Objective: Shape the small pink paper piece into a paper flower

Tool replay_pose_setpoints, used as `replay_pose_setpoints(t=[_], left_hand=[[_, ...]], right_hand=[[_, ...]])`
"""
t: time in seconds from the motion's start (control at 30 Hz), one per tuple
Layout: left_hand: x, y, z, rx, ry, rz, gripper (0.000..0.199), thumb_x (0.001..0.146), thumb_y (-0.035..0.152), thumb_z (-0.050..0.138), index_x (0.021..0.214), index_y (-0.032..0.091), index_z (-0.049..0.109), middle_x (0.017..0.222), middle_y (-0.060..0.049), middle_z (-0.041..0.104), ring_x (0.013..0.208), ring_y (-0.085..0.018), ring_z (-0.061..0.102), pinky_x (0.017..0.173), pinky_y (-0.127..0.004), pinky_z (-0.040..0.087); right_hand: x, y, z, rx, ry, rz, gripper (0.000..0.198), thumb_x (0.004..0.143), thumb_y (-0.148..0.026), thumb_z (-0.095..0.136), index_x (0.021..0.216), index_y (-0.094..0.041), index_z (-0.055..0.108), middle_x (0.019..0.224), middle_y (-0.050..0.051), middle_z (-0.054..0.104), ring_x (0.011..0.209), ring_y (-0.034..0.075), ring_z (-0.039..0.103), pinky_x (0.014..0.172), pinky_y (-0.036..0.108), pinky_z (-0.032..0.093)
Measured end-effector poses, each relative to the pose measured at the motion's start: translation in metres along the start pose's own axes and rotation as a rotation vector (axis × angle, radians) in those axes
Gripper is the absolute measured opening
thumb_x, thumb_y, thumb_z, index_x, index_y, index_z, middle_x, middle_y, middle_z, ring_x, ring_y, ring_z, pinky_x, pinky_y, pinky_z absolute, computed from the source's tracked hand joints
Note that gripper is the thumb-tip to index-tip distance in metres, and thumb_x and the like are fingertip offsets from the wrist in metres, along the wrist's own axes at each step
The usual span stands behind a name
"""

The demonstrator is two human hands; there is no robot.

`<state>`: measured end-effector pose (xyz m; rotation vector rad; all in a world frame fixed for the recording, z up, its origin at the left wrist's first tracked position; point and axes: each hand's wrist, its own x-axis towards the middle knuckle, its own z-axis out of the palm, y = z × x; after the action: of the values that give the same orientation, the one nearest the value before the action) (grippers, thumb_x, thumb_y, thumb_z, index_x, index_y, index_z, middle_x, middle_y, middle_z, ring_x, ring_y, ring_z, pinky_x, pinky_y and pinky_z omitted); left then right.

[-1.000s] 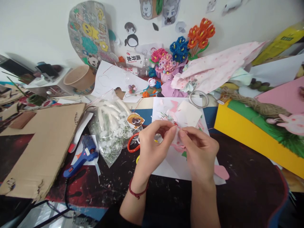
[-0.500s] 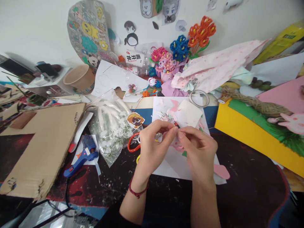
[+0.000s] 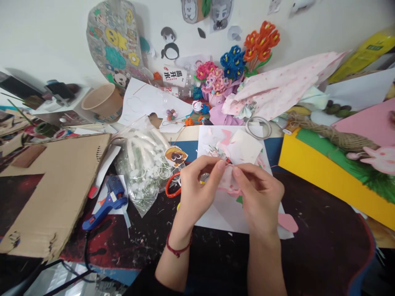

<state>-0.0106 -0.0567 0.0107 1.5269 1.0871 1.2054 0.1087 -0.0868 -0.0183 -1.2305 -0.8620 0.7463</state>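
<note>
Soft, even daylight is filling the room, leaving the white wall (image 3: 46,37) bright. Both hands are casting faint shadows on the dark worktop (image 3: 324,230). Edges are bending and blurring, wide-lens style.

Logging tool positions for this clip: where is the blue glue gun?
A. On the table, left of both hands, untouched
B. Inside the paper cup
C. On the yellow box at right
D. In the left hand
A: the glue gun lies on the table, left of the left hand and right hand, which pinch a pink piece together.
</note>
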Motion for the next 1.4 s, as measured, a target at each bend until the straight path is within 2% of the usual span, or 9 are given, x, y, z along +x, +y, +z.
replay_pose_setpoints(t=[0.13,0.3,0.53,0.73,0.9,1.13,1.4], left_hand=[[-0.0003,0.0,0.0014,0.029,0.001,0.013,0.011,0.089,0.028,0.067,0.085,0.018,0.07,0.08,-0.002,0.07,0.071,-0.011,0.063,0.067,-0.025,0.052],[-0.002,-0.0006,0.0045,0.121,0.051,0.059,0.013,0.089,0.028,0.066,0.082,0.017,0.069,0.075,-0.002,0.069,0.068,-0.011,0.062,0.065,-0.024,0.052],[-0.0023,-0.001,0.0048,0.17,0.052,0.111,0.012,0.09,0.026,0.065,0.082,0.017,0.069,0.074,0.0,0.068,0.066,-0.009,0.06,0.064,-0.023,0.05],[-0.0025,-0.0012,0.004,0.15,0.041,0.1,0.014,0.091,0.028,0.064,0.083,0.018,0.069,0.074,-0.001,0.068,0.066,-0.011,0.06,0.064,-0.025,0.05],[-0.0024,0.0009,0.0046,0.15,0.021,0.093,0.018,0.094,0.027,0.059,0.083,0.018,0.069,0.075,-0.002,0.069,0.067,-0.011,0.06,0.066,-0.025,0.05],[-0.0016,0.0007,0.0062,0.104,0.025,0.061,0.01,0.088,0.026,0.068,0.083,0.018,0.069,0.077,-0.001,0.069,0.07,-0.011,0.062,0.067,-0.024,0.051],[-0.0028,-0.0024,0.0036,0.044,0.059,0.049,0.011,0.089,0.026,0.067,0.083,0.018,0.071,0.076,-0.001,0.069,0.068,-0.011,0.061,0.066,-0.024,0.051]], right_hand=[[-0.0005,-0.0015,0.0003,-0.012,-0.001,-0.006,0.003,0.08,-0.025,0.074,0.078,-0.023,0.075,0.071,0.0,0.069,0.063,0.012,0.061,0.052,0.023,0.048],[0.0,-0.0048,0.0005,-0.068,-0.001,-0.036,0.005,0.081,-0.023,0.072,0.076,-0.023,0.074,0.066,-0.002,0.067,0.059,0.01,0.059,0.051,0.022,0.049],[-0.0005,-0.0059,-0.0001,-0.074,-0.038,-0.028,0.006,0.083,-0.022,0.071,0.078,-0.023,0.072,0.069,-0.003,0.065,0.062,0.01,0.059,0.052,0.021,0.05],[-0.001,-0.005,-0.0004,-0.079,-0.034,-0.015,0.005,0.082,-0.025,0.072,0.079,-0.023,0.072,0.07,-0.002,0.064,0.059,0.01,0.057,0.051,0.023,0.05],[0.0004,-0.0052,0.0012,-0.06,0.0,-0.071,0.008,0.082,-0.023,0.071,0.074,-0.021,0.07,0.067,-0.002,0.063,0.061,0.01,0.056,0.054,0.023,0.049],[-0.0007,-0.0073,0.0023,-0.063,-0.035,-0.097,0.009,0.083,-0.017,0.07,0.074,-0.02,0.07,0.067,-0.003,0.063,0.063,0.01,0.056,0.056,0.023,0.046],[-0.0015,-0.0051,0.0011,-0.021,-0.069,-0.048,0.006,0.081,-0.019,0.072,0.08,-0.024,0.074,0.073,-0.003,0.068,0.066,0.01,0.061,0.057,0.022,0.051]])
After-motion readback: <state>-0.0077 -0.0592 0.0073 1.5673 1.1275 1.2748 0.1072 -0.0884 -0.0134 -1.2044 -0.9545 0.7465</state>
